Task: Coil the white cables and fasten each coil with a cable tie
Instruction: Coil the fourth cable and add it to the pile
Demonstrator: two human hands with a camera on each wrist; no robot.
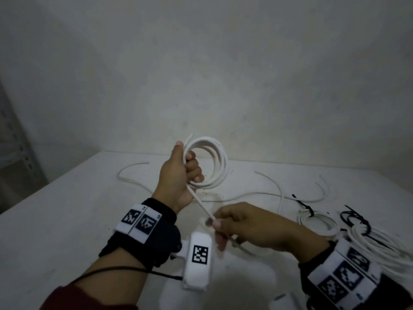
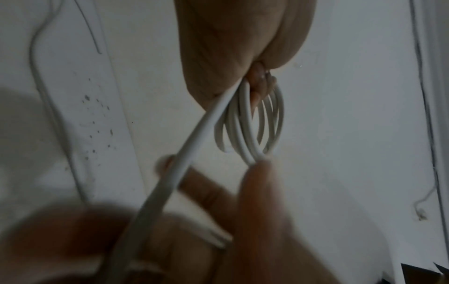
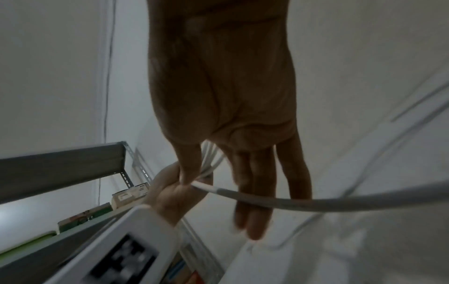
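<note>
My left hand is raised above the table and grips a coil of white cable of several loops, fingers curled through it. In the left wrist view the coil hangs below that hand. A straight tail of the cable runs down from the coil to my right hand, which pinches it between thumb and fingers. In the right wrist view the tail crosses the fingers of that hand. A blurred fingertip of the right hand touches the coil's bottom.
On the white table, two finished coils with black cable ties lie at the right. Loose white cables trail across the far side. A metal shelf stands at the left.
</note>
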